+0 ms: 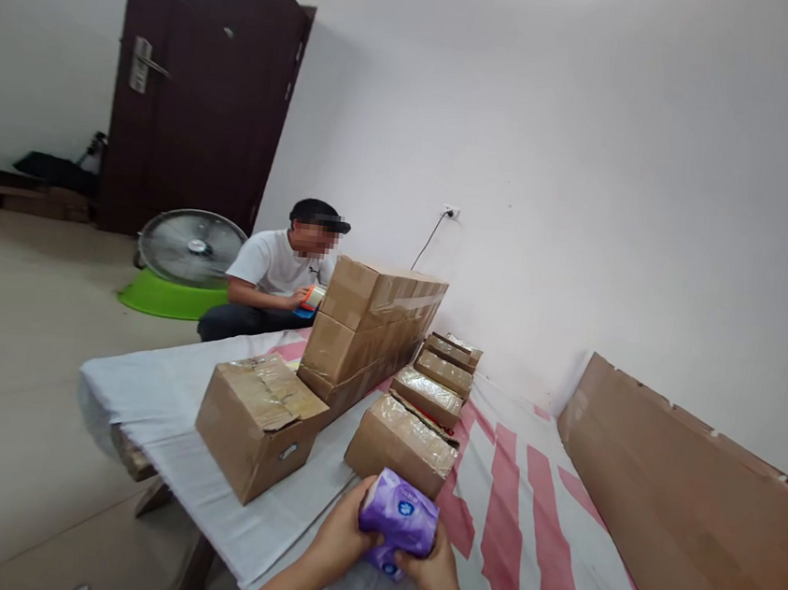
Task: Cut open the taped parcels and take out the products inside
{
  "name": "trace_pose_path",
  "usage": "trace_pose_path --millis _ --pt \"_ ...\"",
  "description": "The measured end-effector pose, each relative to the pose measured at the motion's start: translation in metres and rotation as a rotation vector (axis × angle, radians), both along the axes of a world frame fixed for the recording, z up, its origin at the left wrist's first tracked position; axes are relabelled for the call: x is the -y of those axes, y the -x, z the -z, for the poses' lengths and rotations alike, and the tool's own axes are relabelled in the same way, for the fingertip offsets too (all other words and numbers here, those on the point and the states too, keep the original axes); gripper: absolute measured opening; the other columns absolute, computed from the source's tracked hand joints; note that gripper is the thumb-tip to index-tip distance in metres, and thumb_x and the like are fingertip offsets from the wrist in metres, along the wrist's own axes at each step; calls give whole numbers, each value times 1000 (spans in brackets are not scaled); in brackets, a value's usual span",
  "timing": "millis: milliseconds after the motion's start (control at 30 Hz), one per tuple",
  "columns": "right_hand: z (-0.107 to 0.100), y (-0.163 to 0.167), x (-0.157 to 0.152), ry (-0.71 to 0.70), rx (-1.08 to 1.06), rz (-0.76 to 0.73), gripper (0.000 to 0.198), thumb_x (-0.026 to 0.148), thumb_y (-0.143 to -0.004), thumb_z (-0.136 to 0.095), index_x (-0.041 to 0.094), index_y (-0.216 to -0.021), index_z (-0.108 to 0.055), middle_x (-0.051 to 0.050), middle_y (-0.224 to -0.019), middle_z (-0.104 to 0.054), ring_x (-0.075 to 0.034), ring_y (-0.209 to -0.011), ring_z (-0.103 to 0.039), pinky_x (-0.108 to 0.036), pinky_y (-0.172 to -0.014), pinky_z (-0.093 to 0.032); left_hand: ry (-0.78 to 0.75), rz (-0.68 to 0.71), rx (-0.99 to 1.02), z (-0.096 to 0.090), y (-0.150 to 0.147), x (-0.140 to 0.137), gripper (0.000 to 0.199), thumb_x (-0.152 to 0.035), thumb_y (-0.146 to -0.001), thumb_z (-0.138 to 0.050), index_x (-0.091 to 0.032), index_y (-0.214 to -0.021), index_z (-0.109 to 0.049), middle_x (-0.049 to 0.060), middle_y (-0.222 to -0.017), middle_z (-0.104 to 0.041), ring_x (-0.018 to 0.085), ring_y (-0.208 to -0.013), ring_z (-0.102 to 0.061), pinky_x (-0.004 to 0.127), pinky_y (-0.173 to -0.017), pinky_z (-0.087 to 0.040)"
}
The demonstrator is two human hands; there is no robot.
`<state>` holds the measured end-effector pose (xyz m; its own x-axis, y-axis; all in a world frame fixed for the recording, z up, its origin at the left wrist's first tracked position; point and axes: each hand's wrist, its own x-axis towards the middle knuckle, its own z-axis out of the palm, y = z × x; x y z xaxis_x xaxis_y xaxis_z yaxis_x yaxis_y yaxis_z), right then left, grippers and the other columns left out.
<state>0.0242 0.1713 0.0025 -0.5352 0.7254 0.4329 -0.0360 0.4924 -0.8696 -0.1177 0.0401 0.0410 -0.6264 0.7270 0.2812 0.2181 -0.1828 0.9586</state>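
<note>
Purple tissue packs (403,512) with a blue round logo are held between my two hands above the near end of the table; a second pack shows below the upper one. My left hand (342,532) grips their left side, fingers bent around it. On the right side my right hand (432,567) is closed on the same packs, thumb underneath. Just beyond them stands a cardboard box (401,441) with shiny tape on top. To the left sits another taped cardboard box (257,431) with a small oval mark on its side.
A long stack of cartons (369,330) runs down the table (247,547), beside a row of smaller boxes (443,371). A person (274,268) in a cap sits beyond, holding a tape dispenser (313,300). A large cardboard sheet (689,495) stands on the right; a fan (193,246) is at left.
</note>
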Motion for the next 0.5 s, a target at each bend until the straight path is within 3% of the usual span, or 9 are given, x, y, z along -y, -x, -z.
trace_pose_path --millis 100,200,333,400,500 --pt "3 17 5 2 13 -9 70 50 -53 -80 17 -111 -61 -13 -102 -73 -32 -91 -69 -41 -78 -55 87 -166 8 3 12 -1 61 -11 -51 -69 -18 -112 -63 7 -115 -69 32 -112 -59 42 -97 -45" --pt "12 20 12 -44 49 98 61 50 -65 -75 18 -114 -60 -14 -107 -71 -32 -97 -66 -43 -84 -52 133 -219 -7 12 17 -3 58 -12 -54 -68 -13 -112 -62 12 -116 -68 32 -113 -59 43 -100 -42" --pt "21 17 15 -177 89 190 56 48 -68 -73 18 -112 -59 -13 -106 -69 -29 -95 -66 -38 -81 -53 174 -258 -57 20 15 -3 60 -8 -55 -64 -9 -116 -60 17 -122 -64 30 -117 -57 39 -105 -37" --pt "21 17 14 -188 87 177 54 46 -69 -73 18 -112 -58 -12 -104 -70 -28 -90 -66 -36 -77 -54 176 -265 -85 20 17 -1 54 -8 -58 -61 -12 -112 -62 14 -120 -66 27 -115 -58 37 -104 -39" --pt "17 15 16 -166 90 147 51 43 -71 -72 18 -114 -58 -9 -98 -70 -24 -80 -66 -34 -71 -54 173 -268 -119 16 27 2 29 -14 -71 -52 -19 -94 -69 6 -99 -73 24 -96 -66 34 -89 -48"
